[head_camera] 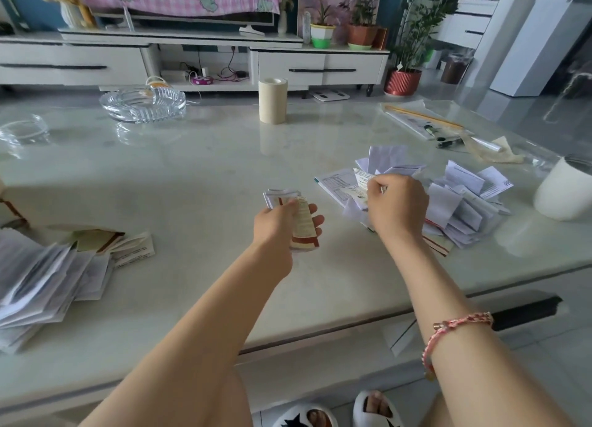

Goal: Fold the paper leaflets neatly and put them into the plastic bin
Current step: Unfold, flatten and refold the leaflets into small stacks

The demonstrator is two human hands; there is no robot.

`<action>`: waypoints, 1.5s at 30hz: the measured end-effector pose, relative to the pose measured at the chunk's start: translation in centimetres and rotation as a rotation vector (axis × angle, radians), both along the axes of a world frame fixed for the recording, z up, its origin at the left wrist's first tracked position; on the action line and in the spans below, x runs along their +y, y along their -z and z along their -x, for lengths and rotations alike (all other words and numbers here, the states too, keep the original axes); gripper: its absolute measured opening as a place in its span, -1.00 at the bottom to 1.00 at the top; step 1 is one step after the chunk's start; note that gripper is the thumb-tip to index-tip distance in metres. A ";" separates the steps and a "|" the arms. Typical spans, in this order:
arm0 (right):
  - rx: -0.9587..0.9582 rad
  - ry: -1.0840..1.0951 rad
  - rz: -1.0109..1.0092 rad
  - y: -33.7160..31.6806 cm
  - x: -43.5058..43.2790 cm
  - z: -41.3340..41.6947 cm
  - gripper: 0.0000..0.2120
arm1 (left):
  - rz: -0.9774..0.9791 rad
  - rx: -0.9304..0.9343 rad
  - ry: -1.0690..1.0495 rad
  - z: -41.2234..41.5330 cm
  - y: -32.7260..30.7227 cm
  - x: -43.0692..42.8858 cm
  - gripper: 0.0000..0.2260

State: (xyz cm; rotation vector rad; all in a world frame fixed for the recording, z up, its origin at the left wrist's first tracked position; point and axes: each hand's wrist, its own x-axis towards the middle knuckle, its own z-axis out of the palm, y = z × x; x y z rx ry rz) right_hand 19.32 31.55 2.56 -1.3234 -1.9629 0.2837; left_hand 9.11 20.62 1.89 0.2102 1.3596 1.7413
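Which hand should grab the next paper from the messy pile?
Probably the right hand: it sits on the loose leaflet pile, pinching a printed sheet. The left hand is full with a folded bundle.

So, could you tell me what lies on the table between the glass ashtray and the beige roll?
Nothing: in the head view, the table is bare between the glass ashtray and the beige roll.

Bright daylight is seen from two o'clock; shine is thrown on the table [198,170]. The paper stack [41,285] at nine o'clock is blurred. Edges are bent
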 end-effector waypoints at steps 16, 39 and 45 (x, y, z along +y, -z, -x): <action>0.656 -0.383 0.707 -1.5 -7.2 0.7 -0.59 | 0.031 0.040 0.016 -1.0 -0.7 -0.1 -0.77; 0.203 -0.490 0.583 -0.1 -5.8 1.0 -0.92 | -0.077 0.451 -0.031 0.3 0.4 0.0 -0.88; -0.197 -0.493 0.244 0.3 -5.4 0.1 -0.85 | 0.043 0.512 -0.128 0.6 0.9 0.2 -0.64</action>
